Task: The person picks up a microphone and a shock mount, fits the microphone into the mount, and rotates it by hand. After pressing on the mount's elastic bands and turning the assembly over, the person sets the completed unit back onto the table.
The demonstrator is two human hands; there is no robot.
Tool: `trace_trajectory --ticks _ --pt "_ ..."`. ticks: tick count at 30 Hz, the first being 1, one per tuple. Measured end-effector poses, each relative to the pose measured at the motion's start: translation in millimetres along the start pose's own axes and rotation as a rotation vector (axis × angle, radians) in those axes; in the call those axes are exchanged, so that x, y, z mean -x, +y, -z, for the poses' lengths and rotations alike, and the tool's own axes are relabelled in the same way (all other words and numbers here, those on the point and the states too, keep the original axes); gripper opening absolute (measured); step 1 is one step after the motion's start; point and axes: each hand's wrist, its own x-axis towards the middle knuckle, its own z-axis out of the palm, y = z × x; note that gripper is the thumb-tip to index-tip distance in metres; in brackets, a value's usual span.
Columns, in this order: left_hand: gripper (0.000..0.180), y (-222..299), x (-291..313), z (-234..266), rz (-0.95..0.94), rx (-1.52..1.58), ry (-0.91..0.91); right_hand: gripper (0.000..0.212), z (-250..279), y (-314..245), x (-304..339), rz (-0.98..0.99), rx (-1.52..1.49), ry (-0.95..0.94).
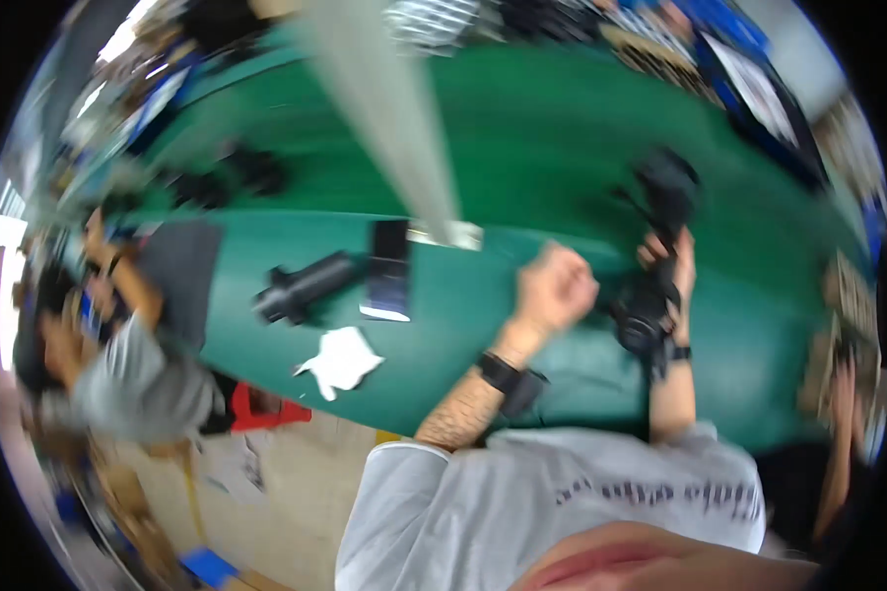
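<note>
My right hand [684,271] is closed around a black device [645,313] with a rounded, lens-like end, held over the green table. Just beyond that hand is another bulky black piece [668,185]; blur hides whether the two are joined. My left hand [559,286] is curled into a fist left of the device, apart from it, and whatever its fingers may hold is hidden. Beside my left wrist, partly behind it, rests a small dark object [524,392]. Farther left lie a black tube-shaped device [310,286], a dark phone-like slab [388,271] and a crumpled white cloth [343,361].
A pale upright post [394,118] meets the green table [443,345] ahead of me. More black devices [251,169] stand at the far left. A co-worker in grey [138,389] is on the left; another person's arm [840,433] shows at right. A screen [759,98] stands far right.
</note>
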Motion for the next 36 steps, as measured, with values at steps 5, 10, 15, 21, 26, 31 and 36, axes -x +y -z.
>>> trace_trajectory --ticks 5,10,15,21,26,31,36 --pt "0.069 62 -28 19 0.291 0.205 0.061 0.056 -15 9 38 -0.108 -0.173 -0.194" --pt "0.074 96 -11 24 0.356 0.049 -0.035 0.059 -17 10 52 -0.186 -0.111 -0.261" --pt "0.068 108 7 34 0.245 -0.128 -0.059 0.059 -20 12 56 -0.272 -0.162 -0.357" --pt "0.072 106 12 29 0.006 -0.240 -0.085 0.061 -38 8 60 -0.266 -0.163 -0.301" --pt "0.079 108 9 29 0.001 -0.233 -0.081 0.058 -30 11 55 -0.278 -0.162 -0.342" --pt "0.083 108 14 29 0.096 -0.160 -0.032 0.057 -29 15 57 -0.300 -0.158 -0.355" --pt "0.081 108 11 30 0.032 -0.221 -0.057 0.059 -23 16 55 -0.291 -0.118 -0.363"
